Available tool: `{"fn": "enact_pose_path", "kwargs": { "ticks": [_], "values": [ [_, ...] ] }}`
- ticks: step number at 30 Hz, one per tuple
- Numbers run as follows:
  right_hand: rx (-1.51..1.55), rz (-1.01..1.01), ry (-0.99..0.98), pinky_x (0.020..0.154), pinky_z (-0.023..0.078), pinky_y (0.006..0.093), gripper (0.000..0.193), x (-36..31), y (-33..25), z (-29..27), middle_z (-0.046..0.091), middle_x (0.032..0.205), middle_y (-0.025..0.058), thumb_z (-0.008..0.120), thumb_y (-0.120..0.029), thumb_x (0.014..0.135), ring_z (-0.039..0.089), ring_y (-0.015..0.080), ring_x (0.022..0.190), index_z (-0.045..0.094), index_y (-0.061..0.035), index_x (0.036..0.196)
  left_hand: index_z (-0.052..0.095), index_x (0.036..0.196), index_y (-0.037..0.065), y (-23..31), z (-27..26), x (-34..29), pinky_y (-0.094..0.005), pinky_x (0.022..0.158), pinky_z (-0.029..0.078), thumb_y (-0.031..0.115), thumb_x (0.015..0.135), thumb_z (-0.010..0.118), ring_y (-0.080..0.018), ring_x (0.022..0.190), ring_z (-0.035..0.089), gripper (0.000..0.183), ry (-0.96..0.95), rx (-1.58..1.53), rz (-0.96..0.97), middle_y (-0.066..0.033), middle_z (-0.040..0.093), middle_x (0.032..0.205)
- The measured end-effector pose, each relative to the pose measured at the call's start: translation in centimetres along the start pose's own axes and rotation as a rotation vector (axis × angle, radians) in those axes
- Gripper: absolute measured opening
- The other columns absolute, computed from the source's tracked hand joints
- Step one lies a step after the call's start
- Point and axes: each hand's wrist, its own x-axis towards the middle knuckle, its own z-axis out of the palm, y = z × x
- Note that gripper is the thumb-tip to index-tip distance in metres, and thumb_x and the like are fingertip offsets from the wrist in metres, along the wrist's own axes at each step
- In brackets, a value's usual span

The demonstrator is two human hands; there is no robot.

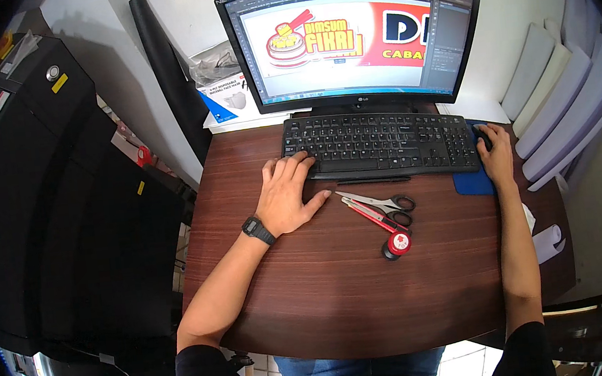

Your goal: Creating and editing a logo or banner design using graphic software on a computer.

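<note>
My left hand (287, 195) lies with its fingertips on the lower left keys of a black keyboard (377, 143). Its fingers are stretched out and the thumb rests apart on the desk. On the right, my right hand (498, 158) is wrapped over a black computer mouse (484, 141), which sits on a blue mouse pad (472, 183) and is partly hidden by the fingers. Behind the keyboard stands a monitor (352, 43) showing a yellow, red and white graphic design. Scissors (374, 201) and a red utility knife (367, 212) lie below the keyboard, beside a small round red-and-black object (398, 243).
The dark wooden desk (341, 286) curves around me. A face mask box (229, 96) is left of the monitor. White rolls (562, 87) lean against the wall at right, with a smaller paper roll (547, 243) nearer. A large black machine (75, 204) fills the left side.
</note>
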Motion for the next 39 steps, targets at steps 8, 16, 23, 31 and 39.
{"fn": "enact_pose_path", "kwargs": {
  "ticks": [8,16,23,31,39],
  "values": [
    [0.018,-0.004,0.018,0.104,0.046,0.0456,0.035,0.09,-0.22,0.03,0.063,0.128,0.0187,0.069,-0.011,0.089,0.057,0.0385,0.121,0.07,-0.0061,0.124,0.054,0.136,0.001,-0.21,0.11,-0.07,-0.054,0.114,0.028,0.044,0.087,0.073,-0.0348,0.127,0.05,0.068,0.005,0.01,0.007,-0.0176,0.053,0.141],
    [0.018,0.003,0.012,0.104,0.046,0.0453,0.036,0.04,-0.11,0.03,0.063,0.128,0.0184,0.069,-0.012,0.089,0.057,0.0381,0.121,0.069,-0.0067,0.125,0.054,0.136,0.0,-0.06,0.01,0.05,-0.0543,0.114,0.028,0.043,0.088,0.073,-0.0348,0.126,0.05,0.067,0.007,0.001,0.005,-0.0175,0.053,0.14],
    [0.021,0.022,0.02,0.104,0.046,0.0451,0.037,-0.04,-0.48,-0.22,0.063,0.128,0.0182,0.069,-0.013,0.088,0.057,0.038,0.121,0.069,-0.0066,0.125,0.054,0.137,0.0,0.14,-0.11,0.05,-0.0524,0.114,0.027,0.042,0.088,0.073,-0.0347,0.127,0.05,0.067,-0.011,0.011,-0.001,-0.0178,0.053,0.141],
    [0.021,0.015,0.038,0.102,0.048,0.0445,0.038,0.08,-0.4,0.03,0.064,0.127,0.0166,0.067,-0.012,0.087,0.058,0.0365,0.12,0.07,-0.0065,0.124,0.053,0.138,0.001,0.34,-0.1,0.11,-0.0503,0.114,0.029,0.04,0.088,0.072,-0.0351,0.128,0.049,0.066,0.001,0.078,-0.044,-0.0176,0.053,0.14],
    [0.013,-0.008,0.057,0.101,0.048,0.0442,0.038,0.09,-0.35,0.0,0.064,0.124,0.0154,0.067,-0.012,0.087,0.059,0.0359,0.118,0.069,-0.007,0.124,0.055,0.135,0.001,0.38,-0.2,0.25,-0.0485,0.111,0.032,0.036,0.086,0.074,-0.0345,0.124,0.051,0.064,0.037,0.082,-0.044,-0.0164,0.055,0.138]
  ]
}}
